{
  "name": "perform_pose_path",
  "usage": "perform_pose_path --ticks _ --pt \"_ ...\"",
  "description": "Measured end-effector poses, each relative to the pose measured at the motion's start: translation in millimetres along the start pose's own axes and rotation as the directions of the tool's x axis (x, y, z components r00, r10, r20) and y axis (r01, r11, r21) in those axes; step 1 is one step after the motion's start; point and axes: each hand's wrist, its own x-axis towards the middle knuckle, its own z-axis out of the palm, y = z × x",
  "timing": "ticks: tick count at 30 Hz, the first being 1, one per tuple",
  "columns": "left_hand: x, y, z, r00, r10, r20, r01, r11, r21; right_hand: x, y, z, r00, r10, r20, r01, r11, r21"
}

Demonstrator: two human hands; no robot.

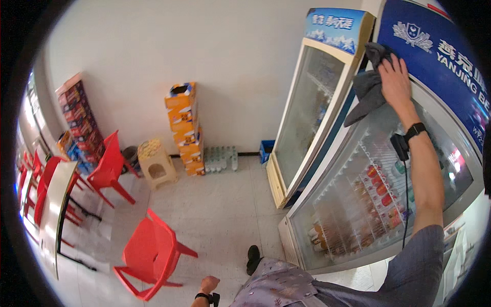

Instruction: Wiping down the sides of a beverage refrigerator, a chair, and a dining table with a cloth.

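Note:
Raised at the upper right, my right hand (397, 82) presses a dark grey cloth (370, 90) against the upper left edge of a glass-door drinks fridge (345, 215), just under its blue sign panel (425, 42). Part of the cloth hangs loose below the fingers. Bottles and red packages show through the misted glass. My left hand (210, 284) hangs low at the bottom of the view, its fingers curled; nothing is seen in it. A red plastic chair (149, 249) stands to the left of that hand.
A second, narrower fridge (307, 111) stands beyond the first. Along the wall are a blue crate (266, 151), water bottles (222, 158), stacked orange cartons (184, 126) and a beige stool (155, 165). Another red chair (111, 169) and a table (57, 211) are at the left.

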Motion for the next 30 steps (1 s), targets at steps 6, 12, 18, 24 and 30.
perform_pose_path --ticks 6,12,18,24,30 --pt "104 -2 -64 0.987 0.148 0.063 -0.152 0.986 0.065 1 -78 62 0.996 -0.045 0.076 0.046 0.999 -0.011" --pt "213 -4 -149 0.937 0.349 -0.017 -0.339 0.919 0.199 -12 -203 130 0.935 -0.039 0.353 -0.230 0.691 0.685" --pt "346 33 -257 0.985 -0.115 0.127 0.162 0.864 -0.476 -1 -248 232 0.588 0.023 0.809 -0.754 -0.348 0.558" --pt "472 113 -384 0.994 0.097 -0.049 -0.107 0.793 -0.600 99 -211 235 0.546 0.514 0.661 -0.400 -0.534 0.745" --pt "563 128 -451 0.964 0.266 0.016 -0.184 0.708 -0.682 225 -115 248 0.568 0.663 -0.487 -0.481 0.748 0.458"
